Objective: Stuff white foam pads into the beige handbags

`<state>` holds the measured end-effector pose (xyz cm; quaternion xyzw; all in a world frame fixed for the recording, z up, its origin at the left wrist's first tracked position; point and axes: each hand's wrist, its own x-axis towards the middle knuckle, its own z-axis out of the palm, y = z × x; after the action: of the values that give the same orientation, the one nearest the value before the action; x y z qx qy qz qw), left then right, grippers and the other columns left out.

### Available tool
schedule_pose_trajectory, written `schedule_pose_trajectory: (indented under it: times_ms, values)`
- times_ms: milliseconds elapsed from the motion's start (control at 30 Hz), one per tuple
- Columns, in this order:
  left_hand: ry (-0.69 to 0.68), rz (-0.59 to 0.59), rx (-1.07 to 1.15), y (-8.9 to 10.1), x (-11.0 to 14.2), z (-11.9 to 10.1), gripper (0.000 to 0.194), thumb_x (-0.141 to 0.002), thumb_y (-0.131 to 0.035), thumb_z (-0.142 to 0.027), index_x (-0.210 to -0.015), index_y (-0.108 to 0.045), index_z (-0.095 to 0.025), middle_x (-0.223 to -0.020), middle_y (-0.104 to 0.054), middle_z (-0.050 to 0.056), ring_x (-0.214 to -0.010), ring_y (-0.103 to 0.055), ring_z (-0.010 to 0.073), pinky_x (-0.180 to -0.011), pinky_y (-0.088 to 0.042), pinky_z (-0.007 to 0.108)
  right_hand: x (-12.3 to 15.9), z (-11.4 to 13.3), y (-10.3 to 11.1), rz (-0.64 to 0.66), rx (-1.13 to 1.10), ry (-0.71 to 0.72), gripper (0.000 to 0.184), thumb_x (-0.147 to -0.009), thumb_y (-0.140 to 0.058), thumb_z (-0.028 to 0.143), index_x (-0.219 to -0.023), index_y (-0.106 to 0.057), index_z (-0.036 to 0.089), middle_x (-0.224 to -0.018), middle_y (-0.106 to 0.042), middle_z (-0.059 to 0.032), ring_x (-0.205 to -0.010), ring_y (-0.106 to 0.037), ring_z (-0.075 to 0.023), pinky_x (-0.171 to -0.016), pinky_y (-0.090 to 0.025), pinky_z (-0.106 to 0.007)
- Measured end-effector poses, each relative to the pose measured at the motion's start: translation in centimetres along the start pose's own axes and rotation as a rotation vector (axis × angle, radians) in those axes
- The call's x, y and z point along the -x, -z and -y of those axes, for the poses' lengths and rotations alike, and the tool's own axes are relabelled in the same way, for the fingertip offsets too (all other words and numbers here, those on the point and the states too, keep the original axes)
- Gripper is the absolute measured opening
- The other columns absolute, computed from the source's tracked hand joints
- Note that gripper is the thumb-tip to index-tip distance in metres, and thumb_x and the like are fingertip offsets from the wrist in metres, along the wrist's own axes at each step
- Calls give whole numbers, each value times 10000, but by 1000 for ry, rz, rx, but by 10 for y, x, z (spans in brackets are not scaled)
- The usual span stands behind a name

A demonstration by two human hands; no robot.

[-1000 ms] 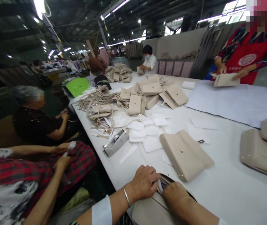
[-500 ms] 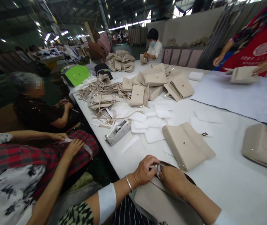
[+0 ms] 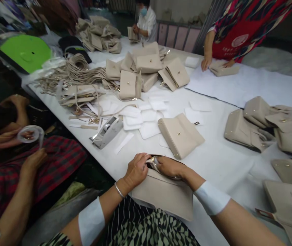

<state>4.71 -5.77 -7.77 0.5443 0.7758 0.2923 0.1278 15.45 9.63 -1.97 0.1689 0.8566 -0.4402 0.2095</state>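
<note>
A beige handbag (image 3: pixel 163 194) leans against my lap at the table's edge, its flap side towards me and its mouth open at the top. My left hand (image 3: pixel 138 169) pinches the rim of that mouth at the left, by a metal zip end. Into the opening goes my right hand (image 3: pixel 171 167), its fingers mostly hidden inside beside some greyish lining. Just beyond lies another beige handbag (image 3: pixel 182 136) with a gold clasp, touched by neither hand.
A grey tape dispenser (image 3: pixel 107 131) stands left, near white paper pads (image 3: pixel 146 118). Behind are coiled straps (image 3: pixel 84 70) and heaped bags (image 3: pixel 148 63). More bags (image 3: pixel 248 126) lie right. At left a co-worker's hands hold a tape roll (image 3: pixel 29 134); another person in a red apron (image 3: pixel 228 37) stands across.
My view has tilted down and turned right, showing more bags there. My right hand sits deeper in the handbag. The co-worker at left now holds up a tape roll; the aproned person's bag is lower.
</note>
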Motion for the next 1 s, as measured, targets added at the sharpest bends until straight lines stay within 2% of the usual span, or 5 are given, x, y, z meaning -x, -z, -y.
schedule_pose_trajectory:
  times_ms: [200,400,633,867,1000]
  values:
    - [-6,24,24,0,-2,3,378,-749,-500,-84,-1102,-565,-204,-1091,-581,58,-1035,-524,203,-935,-473,362,-10,8,2,169,211,35,249,-716,-484,97,-917,-627,130,-865,-684,-81,-640,-557,-152,-579,-415,-235]
    - [-85,92,134,0,0,16,400,-759,-458,-68,-1122,-569,-195,-1084,-586,64,-1038,-542,189,-943,-474,355,-13,-9,-8,214,251,137,243,-693,-535,63,-888,-649,153,-894,-684,-76,-721,-583,-171,-666,-425,-252]
    - [-103,227,84,3,-13,12,457,-740,-557,-134,-1188,-527,-216,-1163,-548,66,-1080,-516,202,-953,-453,352,-12,-21,-21,20,272,210,189,-783,-532,155,-920,-662,161,-927,-683,-91,-826,-613,-194,-751,-433,-274]
    - [-152,321,-125,17,-29,-1,153,-797,-580,-280,-942,-587,-232,-987,-574,30,-951,-535,192,-779,-479,299,-7,-17,-30,-26,263,81,274,-742,-475,44,-920,-664,128,-923,-697,-119,-823,-641,-211,-731,-473,-287]
    - [-85,313,-40,10,-28,0,289,-768,-574,-232,-1056,-554,-236,-1041,-572,34,-993,-545,191,-837,-487,311,-12,-24,-30,13,257,152,343,-774,-472,71,-1057,-641,166,-1036,-689,-73,-839,-649,-159,-722,-489,-229]
